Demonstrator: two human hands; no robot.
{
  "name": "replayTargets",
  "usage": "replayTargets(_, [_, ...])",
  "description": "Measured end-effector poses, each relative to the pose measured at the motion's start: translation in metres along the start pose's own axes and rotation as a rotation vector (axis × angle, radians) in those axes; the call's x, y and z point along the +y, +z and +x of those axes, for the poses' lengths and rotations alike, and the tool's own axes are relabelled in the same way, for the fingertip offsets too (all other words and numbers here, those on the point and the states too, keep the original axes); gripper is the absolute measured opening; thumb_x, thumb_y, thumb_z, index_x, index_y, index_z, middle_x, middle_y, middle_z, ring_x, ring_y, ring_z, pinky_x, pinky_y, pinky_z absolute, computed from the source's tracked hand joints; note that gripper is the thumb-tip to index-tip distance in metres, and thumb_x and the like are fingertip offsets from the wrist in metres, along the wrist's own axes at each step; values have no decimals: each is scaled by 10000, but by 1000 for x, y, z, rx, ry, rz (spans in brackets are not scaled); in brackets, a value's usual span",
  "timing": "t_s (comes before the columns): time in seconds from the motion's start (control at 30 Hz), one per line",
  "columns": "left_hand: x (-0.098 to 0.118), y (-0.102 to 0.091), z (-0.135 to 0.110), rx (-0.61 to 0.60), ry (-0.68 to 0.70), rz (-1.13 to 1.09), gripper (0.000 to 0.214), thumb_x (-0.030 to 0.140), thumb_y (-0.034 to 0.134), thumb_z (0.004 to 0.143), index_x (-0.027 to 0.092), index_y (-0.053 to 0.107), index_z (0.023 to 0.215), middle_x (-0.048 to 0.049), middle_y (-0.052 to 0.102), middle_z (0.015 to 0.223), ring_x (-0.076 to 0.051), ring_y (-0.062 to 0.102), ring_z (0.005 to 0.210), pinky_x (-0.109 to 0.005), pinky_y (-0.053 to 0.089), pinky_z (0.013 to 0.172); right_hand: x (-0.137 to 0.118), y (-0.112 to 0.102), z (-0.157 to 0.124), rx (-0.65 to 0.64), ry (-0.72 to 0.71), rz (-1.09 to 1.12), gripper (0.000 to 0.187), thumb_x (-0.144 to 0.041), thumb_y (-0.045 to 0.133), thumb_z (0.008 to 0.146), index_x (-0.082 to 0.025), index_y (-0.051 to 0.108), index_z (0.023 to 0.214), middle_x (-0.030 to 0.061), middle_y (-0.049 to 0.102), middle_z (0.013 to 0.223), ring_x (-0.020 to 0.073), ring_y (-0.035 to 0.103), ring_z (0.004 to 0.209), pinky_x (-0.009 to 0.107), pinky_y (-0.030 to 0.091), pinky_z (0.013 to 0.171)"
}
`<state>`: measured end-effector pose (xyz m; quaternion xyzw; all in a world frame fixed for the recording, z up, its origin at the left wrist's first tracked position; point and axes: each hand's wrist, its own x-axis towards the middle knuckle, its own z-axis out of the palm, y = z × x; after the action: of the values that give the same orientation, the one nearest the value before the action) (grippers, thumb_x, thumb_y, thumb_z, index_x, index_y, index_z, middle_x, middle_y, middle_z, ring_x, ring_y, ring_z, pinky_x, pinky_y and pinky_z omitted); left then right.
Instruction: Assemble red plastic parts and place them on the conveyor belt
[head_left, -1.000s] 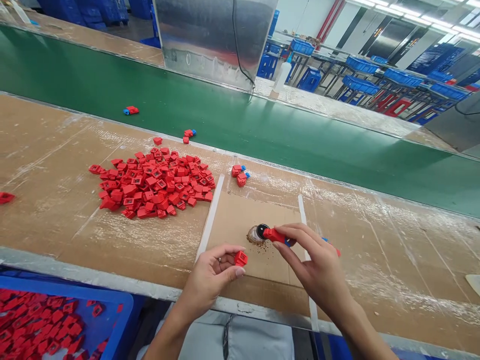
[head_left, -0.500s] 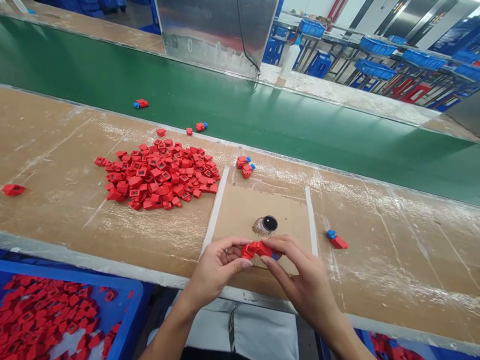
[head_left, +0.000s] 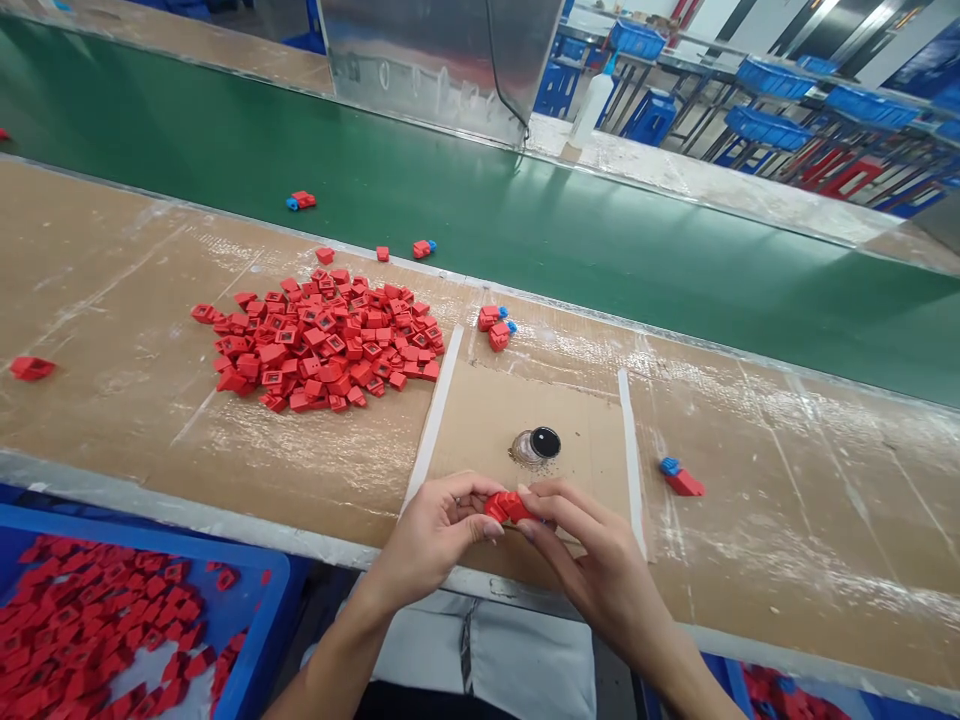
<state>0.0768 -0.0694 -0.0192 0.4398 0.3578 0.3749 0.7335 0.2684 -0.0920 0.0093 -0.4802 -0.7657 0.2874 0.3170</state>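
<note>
Hands: left hand (head_left: 431, 540) and right hand (head_left: 604, 575) meet at the near edge of the bench (head_left: 787, 520), low in the head view.
Left fingers: closed in a pinch on the red piece (head_left: 508, 507), with the thumb under it and the index curled over its left end.
Right fingers: pinched on the same red piece from the right, with the thumb and forefinger touching it.
Red piece: held off the bench between the two hands, just on the near side of the jar (head_left: 537, 445).
Jar: small and clear with a black lid. It stands upright on a bare cardboard panel between two white tape strips (head_left: 433, 415), and neither hand touches it.
Pile: loose red parts (head_left: 322, 340) heaped left of the panel, well apart from the hands.
Assembled: a red-and-blue piece (head_left: 681, 481) lies right of the right-hand strip. A pair (head_left: 496, 326) sits at the panel's far edge.
Belt: green conveyor belt (head_left: 600, 240) runs behind the bench. One belt piece (head_left: 301, 200) lies on it and an edge piece (head_left: 424, 248) at its near border.
Crate: blue crate (head_left: 274, 600) below the bench edge at left, with red parts inside.
Stray: lone red part (head_left: 31, 367) on the bench, far left.
</note>
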Motion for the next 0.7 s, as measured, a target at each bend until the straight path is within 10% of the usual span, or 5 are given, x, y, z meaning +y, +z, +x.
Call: replayTargets(0.7, [1,6,1,53,-70,101,373,257,743,799,145,689,1151,-66,714,940,-170,632,826,-277,500,780,4,18,-9,168,158,74,135,-255,528,974,-199,633,1038,72,712,967,193,690,828,270,562,713])
